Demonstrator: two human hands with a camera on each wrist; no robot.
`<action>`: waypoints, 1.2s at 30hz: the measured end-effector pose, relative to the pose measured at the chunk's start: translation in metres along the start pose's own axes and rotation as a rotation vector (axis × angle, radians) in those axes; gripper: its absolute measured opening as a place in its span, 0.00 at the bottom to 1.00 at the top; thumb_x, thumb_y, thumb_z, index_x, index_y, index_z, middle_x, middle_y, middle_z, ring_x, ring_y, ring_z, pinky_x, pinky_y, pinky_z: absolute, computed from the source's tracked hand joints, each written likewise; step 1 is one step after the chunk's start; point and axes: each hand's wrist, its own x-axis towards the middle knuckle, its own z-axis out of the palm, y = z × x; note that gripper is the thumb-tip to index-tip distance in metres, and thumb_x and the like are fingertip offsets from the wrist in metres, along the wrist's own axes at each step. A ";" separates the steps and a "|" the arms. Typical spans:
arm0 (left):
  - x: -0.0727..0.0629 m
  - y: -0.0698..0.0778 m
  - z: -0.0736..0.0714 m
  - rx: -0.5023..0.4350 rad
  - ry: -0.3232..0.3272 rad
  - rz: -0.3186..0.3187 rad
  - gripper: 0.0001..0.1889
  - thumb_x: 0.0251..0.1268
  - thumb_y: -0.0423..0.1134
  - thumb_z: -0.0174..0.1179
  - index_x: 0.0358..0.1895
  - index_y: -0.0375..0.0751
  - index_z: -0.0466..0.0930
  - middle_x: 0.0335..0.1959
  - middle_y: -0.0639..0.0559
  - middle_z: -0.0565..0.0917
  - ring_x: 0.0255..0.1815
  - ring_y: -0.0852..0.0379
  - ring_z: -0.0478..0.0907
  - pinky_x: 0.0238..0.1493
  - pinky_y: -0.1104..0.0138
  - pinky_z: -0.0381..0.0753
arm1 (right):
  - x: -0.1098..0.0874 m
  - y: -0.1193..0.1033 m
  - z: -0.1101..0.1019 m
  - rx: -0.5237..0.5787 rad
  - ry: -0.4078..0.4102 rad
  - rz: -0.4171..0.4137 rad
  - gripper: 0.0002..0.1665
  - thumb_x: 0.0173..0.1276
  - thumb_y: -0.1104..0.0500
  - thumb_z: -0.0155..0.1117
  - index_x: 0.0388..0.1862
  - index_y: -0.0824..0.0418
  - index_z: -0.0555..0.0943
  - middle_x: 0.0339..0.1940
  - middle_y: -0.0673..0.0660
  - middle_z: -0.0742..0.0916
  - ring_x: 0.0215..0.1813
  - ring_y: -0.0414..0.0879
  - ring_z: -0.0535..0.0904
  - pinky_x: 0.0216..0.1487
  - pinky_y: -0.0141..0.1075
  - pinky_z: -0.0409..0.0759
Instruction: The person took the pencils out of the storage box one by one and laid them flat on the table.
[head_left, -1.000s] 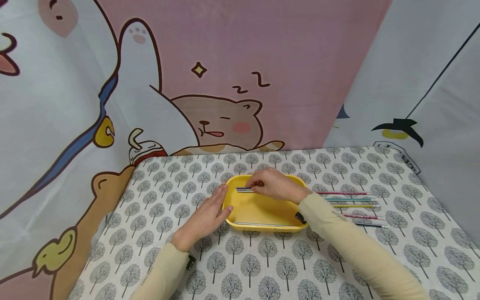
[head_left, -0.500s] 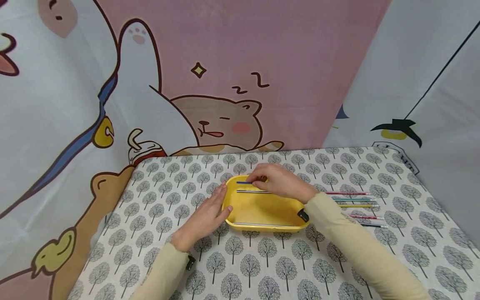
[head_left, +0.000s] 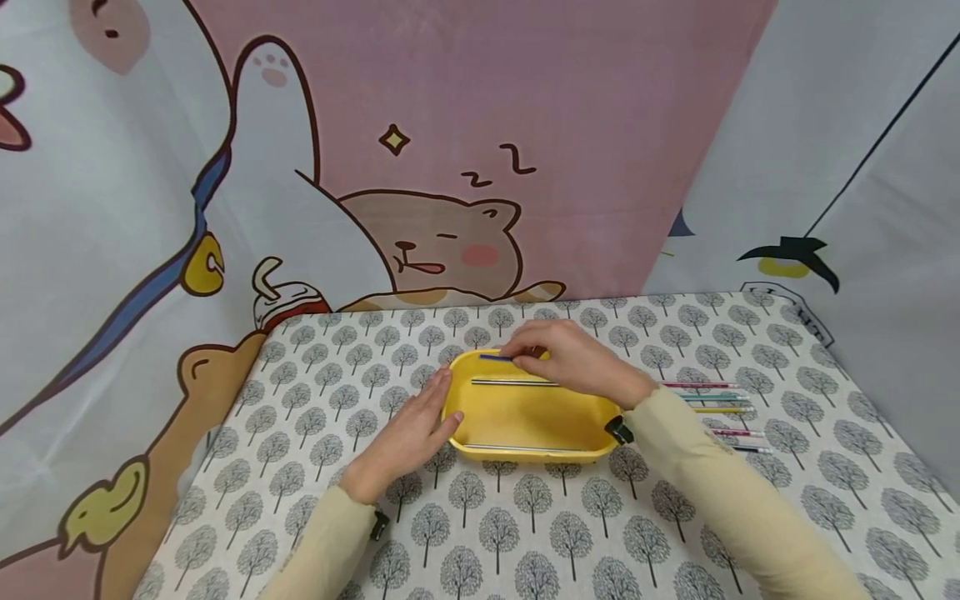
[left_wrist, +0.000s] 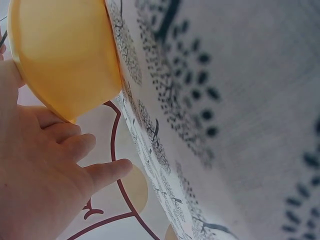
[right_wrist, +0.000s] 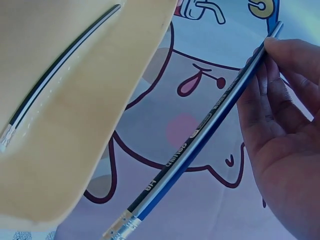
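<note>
A yellow plastic tray [head_left: 517,421] sits on the table. My left hand [head_left: 405,437] lies along its left rim with straight fingers; in the left wrist view these fingers touch the tray's outer wall. Over the tray's far side, my right hand [head_left: 573,362] pinches a striped pencil [right_wrist: 200,132] near one end, between thumb and fingers. This pencil is blue, silver and black, with lettering and an eraser end pointing away from the hand. Below it in the tray lies a black-and-silver pencil [head_left: 510,383]. Another thin pencil [head_left: 525,449] lies along the tray's near wall.
Right of the tray, several pencils lie side by side on the tablecloth, among them a yellow pencil [head_left: 723,410] and a red pencil [head_left: 738,433]; my right sleeve [head_left: 720,475] partly hides them. A printed cartoon curtain [head_left: 600,167] hangs behind the table [head_left: 360,333].
My right hand has lifted the blue striped pencil away from the black-and-silver one, moving it back toward the far rim and slightly right. The left hand stays put on the tray.
</note>
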 end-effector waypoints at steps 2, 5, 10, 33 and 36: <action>0.000 0.000 0.000 -0.002 0.000 0.000 0.39 0.84 0.56 0.44 0.83 0.36 0.44 0.85 0.49 0.43 0.84 0.43 0.48 0.79 0.41 0.56 | -0.003 -0.001 -0.002 -0.013 0.016 -0.004 0.12 0.73 0.63 0.69 0.52 0.53 0.90 0.49 0.45 0.89 0.48 0.41 0.81 0.48 0.39 0.85; 0.000 0.001 0.000 -0.004 -0.003 -0.004 0.38 0.84 0.55 0.45 0.83 0.36 0.44 0.84 0.49 0.43 0.84 0.43 0.47 0.79 0.41 0.56 | -0.010 -0.001 -0.005 -0.027 0.031 -0.014 0.13 0.73 0.63 0.69 0.52 0.52 0.90 0.49 0.45 0.89 0.47 0.40 0.81 0.48 0.41 0.86; 0.001 0.001 -0.001 -0.005 -0.007 -0.006 0.38 0.84 0.56 0.45 0.83 0.37 0.43 0.84 0.49 0.42 0.85 0.44 0.47 0.79 0.41 0.56 | -0.020 -0.001 -0.009 -0.044 0.045 -0.022 0.13 0.72 0.64 0.70 0.52 0.53 0.90 0.49 0.46 0.89 0.47 0.41 0.82 0.49 0.43 0.85; -0.001 0.000 -0.002 -0.019 0.006 0.012 0.39 0.84 0.55 0.46 0.83 0.35 0.44 0.84 0.47 0.43 0.84 0.42 0.48 0.78 0.41 0.56 | -0.065 0.006 -0.024 -0.095 0.094 0.016 0.13 0.71 0.65 0.71 0.51 0.54 0.90 0.46 0.44 0.89 0.43 0.39 0.80 0.43 0.39 0.81; -0.001 0.000 -0.001 -0.018 0.012 0.015 0.39 0.84 0.55 0.46 0.83 0.35 0.44 0.84 0.47 0.43 0.84 0.42 0.48 0.78 0.41 0.57 | -0.071 0.007 -0.025 -0.101 0.100 0.032 0.12 0.71 0.65 0.71 0.50 0.53 0.90 0.46 0.43 0.88 0.45 0.40 0.80 0.44 0.41 0.81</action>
